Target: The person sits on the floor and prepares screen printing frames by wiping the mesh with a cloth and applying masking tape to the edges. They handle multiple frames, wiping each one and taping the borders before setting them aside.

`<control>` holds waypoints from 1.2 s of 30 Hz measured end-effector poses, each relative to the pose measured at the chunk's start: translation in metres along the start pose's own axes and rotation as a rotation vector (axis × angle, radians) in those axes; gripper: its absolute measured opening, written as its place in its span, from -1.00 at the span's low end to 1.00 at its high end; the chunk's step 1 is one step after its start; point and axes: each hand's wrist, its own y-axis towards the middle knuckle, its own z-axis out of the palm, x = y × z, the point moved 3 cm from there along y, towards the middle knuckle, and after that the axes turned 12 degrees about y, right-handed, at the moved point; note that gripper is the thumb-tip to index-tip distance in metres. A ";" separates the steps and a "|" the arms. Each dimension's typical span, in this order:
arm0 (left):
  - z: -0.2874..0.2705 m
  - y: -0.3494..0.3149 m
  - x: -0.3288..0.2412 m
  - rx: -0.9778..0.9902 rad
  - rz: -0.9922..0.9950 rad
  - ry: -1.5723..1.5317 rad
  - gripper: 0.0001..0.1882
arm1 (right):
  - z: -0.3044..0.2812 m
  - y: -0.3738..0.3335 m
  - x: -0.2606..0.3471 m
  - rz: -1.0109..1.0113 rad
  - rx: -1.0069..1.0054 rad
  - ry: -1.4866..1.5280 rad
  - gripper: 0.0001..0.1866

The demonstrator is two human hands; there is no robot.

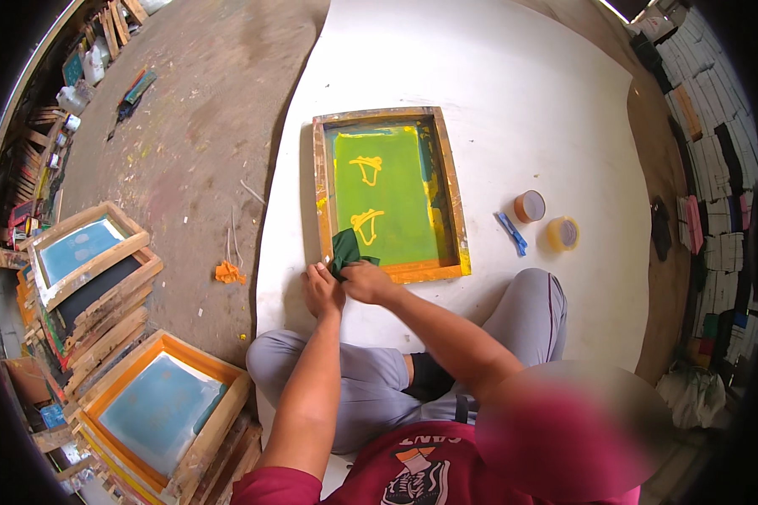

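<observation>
Wood-framed printing screen [421, 272] lies flat on the white sheet [564, 109], in front of the seated person. Its long axis runs from the person toward the far side, far end leaning slightly left; one short rail faces the person. The green mesh [396, 181] bears two yellow motifs, set one beyond the other along that axis.

Dark green cloth [345, 247] sits bunched at the screen's near-left corner, partly over the mesh. One peak points away from the person; a smaller flap points right. Bunched as it is, a long axis for the cloth cannot be read.

Right hand [370, 284]: fingers curled closed, grasping the cloth at its near side. Left hand [322, 290]: just beside the right, fingers bent at the same corner of the screen; cannot tell whether it grips the cloth, the rail or both.

Right of the screen: brown tape roll [530, 206], yellowish tape roll [563, 234] and blue-handled tool [511, 234], grouped near one another. The tool lies slantwise, its lower end toward the person. Left, off the sheet: orange crumpled scrap [229, 272] and stacked wooden frames [168, 341].
</observation>
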 end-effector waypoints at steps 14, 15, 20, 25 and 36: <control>-0.003 0.004 0.007 -0.065 0.030 0.037 -0.60 | -0.096 -0.116 -0.056 0.262 -0.034 -0.356 -0.46; -0.004 0.005 0.007 -0.058 0.030 0.051 -0.60 | -0.083 -0.108 -0.037 0.289 -0.049 -0.293 -0.47; -0.002 0.004 0.005 -0.053 0.030 0.016 -0.60 | -0.021 -0.045 0.012 0.053 -0.017 -0.193 -0.50; -0.010 0.000 -0.002 -0.041 0.042 0.056 -0.59 | -0.054 -0.079 -0.025 0.201 0.018 -0.198 -0.46; -0.002 0.009 0.005 -0.041 0.079 0.051 -0.58 | -0.049 -0.076 -0.009 0.202 -0.129 -0.295 -0.39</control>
